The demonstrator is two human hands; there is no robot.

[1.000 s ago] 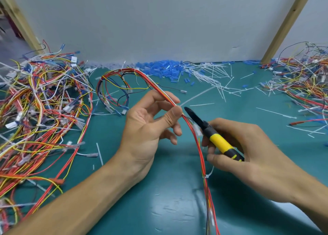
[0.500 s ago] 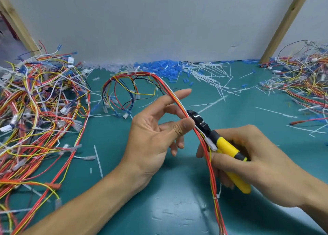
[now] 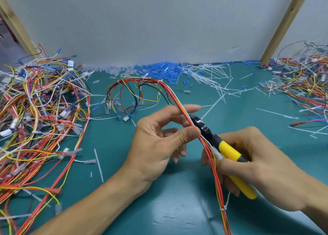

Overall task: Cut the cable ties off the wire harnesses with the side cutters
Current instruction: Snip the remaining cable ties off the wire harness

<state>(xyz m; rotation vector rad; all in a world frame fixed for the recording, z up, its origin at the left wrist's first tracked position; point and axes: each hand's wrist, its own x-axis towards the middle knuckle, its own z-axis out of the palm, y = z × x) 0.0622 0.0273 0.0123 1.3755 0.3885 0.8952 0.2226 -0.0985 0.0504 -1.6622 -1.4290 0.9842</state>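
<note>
Harness (image 3: 184, 114) arches up off the table (image 3: 115, 137), pinched between my left hand's (image 3: 159, 146) thumb and forefinger. My right hand (image 3: 262, 165) grips the cutters (image 3: 229, 151), nose against the bundle. I judge I'm lining up a cut; next I must bite plastic only, sparing wires.

A teal tabletop (image 3: 113, 146) fills the lower part of the view, its glossy surface scuffed with pale marks (image 3: 170, 215) at the near edge. A plain white back panel (image 3: 150, 25) stands upright along the far side, with a small dark mark (image 3: 234, 47) towards its right. Two bare wooden battens lean against it, one at the far left (image 3: 16, 27) and one at the far right (image 3: 285, 23). Against the foot of the panel, around the middle, lies a heap of small blue plastic sleeves (image 3: 159, 69). Just left of it is a row of clear sleeves (image 3: 110, 69). A few stray blue sleeves (image 3: 186, 83) lie nearer on the tabletop.
</note>
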